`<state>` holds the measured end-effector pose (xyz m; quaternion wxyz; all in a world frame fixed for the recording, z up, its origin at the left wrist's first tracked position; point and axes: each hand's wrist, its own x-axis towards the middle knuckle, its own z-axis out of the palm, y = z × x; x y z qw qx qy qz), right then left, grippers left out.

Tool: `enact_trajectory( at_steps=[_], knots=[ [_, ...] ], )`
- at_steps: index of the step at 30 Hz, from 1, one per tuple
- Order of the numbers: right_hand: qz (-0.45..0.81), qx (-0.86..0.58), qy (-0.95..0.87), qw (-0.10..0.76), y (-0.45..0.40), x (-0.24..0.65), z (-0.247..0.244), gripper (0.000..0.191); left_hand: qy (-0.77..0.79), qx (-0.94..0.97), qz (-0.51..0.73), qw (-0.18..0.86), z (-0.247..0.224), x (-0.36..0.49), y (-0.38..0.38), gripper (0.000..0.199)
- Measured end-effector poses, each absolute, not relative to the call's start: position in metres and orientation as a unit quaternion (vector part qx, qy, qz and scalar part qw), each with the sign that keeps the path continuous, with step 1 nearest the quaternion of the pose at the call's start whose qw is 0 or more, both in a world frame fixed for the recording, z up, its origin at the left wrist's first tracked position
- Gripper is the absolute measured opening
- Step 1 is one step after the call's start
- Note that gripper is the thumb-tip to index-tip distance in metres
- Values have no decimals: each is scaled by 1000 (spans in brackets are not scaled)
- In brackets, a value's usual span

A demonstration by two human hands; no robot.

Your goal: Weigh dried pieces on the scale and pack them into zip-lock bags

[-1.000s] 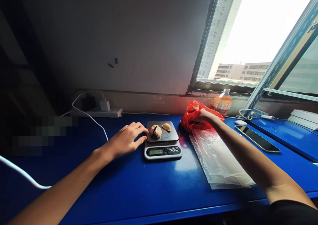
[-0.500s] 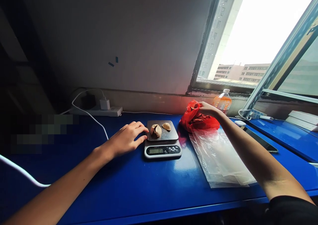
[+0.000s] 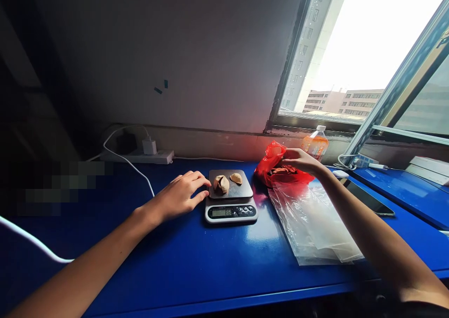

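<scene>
A digital scale [image 3: 231,205] stands on the blue table, its display lit. On its metal plate lie a larger pale, split piece [image 3: 221,184] and a smaller pale piece [image 3: 236,178]. My left hand [image 3: 182,191] rests at the plate's left edge, fingers apart and holding nothing. My right hand [image 3: 298,160] is over the opening of a red plastic bag [image 3: 269,161] that holds dark reddish-brown pieces [image 3: 283,169]. Its fingertips point into the bag; whether they pinch a piece is too small to tell. Clear plastic bags [image 3: 308,224] lie flat under my right forearm.
Behind the red bag stands a bottle of orange drink [image 3: 315,144]. A dark phone [image 3: 368,198] lies beyond my right forearm. At the back left is a power strip [image 3: 157,157] with a charger [image 3: 149,146] and white cable.
My right hand has risen slightly out of the red bag and shifted right, showing more of the dark pieces. My left hand stays beside the scale.
</scene>
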<state>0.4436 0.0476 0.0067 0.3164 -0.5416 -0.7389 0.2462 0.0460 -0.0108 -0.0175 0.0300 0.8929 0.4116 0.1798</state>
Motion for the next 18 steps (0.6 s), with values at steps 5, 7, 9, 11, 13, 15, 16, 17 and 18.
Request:
enact_trajectory(
  at_steps=[5, 7, 9, 11, 13, 15, 16, 17, 18],
  knots=[
    [279, -455, -744, 402, 17, 433, -4, 32, 410, 896, 168, 33, -19, 47, -10, 27],
    [270, -454, -743, 411, 11, 430, -4, 29, 406, 897, 172, 35, -21, 47, -10, 27],
    [254, -456, -736, 430, 9, 430, -3, 26, 402, 898, 176, 35, -21, 48, -9, 27],
    [243, -459, -717, 465, 9, 434, -2, 25, 397, 900, 178, 34, -22, 48, -9, 27],
    [224, -469, -694, 498, 10, 440, -3, 24, 397, 900, 178, 34, -21, 49, -9, 27],
    [178, -494, -674, 520, 10, 446, -5, 23, 401, 899, 173, 36, -21, 49, -9, 28],
    [138, -512, -664, 528, 11, 449, -7, 23, 403, 899, 169, 35, -21, 49, -9, 28],
    [91, -533, -652, 531, 11, 451, -8, 23, 405, 899, 165, 34, -21, 49, -9, 28],
    [40, -556, -637, 533, 12, 452, -9, 22, 405, 899, 163, 31, -21, 49, -8, 28]
  ],
)
